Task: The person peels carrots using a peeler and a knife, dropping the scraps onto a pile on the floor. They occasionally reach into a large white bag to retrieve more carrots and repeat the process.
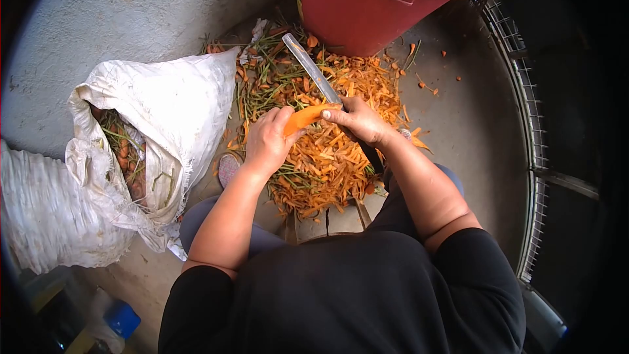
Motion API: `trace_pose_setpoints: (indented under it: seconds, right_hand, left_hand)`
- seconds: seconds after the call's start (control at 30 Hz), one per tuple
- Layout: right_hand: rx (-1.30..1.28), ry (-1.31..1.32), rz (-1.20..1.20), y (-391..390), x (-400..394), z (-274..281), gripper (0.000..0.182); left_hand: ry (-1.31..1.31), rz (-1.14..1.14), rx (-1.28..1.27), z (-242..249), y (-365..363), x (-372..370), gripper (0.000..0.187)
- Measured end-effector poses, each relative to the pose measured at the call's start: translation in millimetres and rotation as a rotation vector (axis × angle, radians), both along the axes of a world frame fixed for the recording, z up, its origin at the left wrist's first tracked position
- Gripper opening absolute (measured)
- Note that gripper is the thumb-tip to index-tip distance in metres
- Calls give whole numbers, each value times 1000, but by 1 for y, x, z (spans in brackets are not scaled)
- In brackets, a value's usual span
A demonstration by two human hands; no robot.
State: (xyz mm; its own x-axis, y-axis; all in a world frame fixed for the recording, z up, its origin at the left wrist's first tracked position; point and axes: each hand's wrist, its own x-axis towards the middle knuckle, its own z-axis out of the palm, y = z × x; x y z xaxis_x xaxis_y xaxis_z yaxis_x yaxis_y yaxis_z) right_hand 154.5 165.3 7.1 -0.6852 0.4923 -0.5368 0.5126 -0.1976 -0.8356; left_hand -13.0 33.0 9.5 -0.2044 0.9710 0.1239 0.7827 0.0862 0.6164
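Observation:
My left hand (267, 139) is closed around the thick end of a peeled orange carrot (304, 118). Its other end points right and meets my right hand (360, 120). A large knife (311, 67) is gripped in that hand, its long grey blade pointing up and away, its dark handle running back toward my knee. My right thumb presses on the carrot's tip, close to the blade. Below both hands a broad heap of orange peelings (321, 170) covers the floor, mixed with green stalks (265, 82).
A tall red bin (354, 10) stands behind the heap. To the left, an open white sack (173, 85) holds unpeeled carrots (128, 151) and stalks, with another white sack (52, 206) beside it. Wire mesh (534, 118) curves along the right. A blue object (122, 319) lies lower left.

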Motion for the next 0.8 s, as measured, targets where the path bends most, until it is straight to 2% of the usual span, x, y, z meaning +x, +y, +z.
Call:
trace_pose_setpoints:
  seconds: [0.1, 0.3, 0.4, 0.5, 0.67, 0.8]
  right_hand:
    - [-6, -23, -34, -6, -2, 0, 64]
    - [-2, -71, -77, -10, -8, 2, 65]
    - [52, -133, -93, -9, -10, -8, 67]
    - [234, -207, -90, -3, -10, -14, 72]
    - [543, -355, -77, -2, -10, 6, 81]
    - [640, -438, -53, -6, -12, 10, 83]
  left_hand:
    - [37, -8, 91, -7, 1, 0, 38]
    - [128, 41, 38, -8, 0, 1, 39]
    - [150, 62, -73, -5, -1, 3, 39]
    - [25, 159, -304, 0, 0, 7, 38]
    - [-364, 85, -439, -9, 0, 3, 42]
    - [-528, 85, -491, -4, 2, 6, 41]
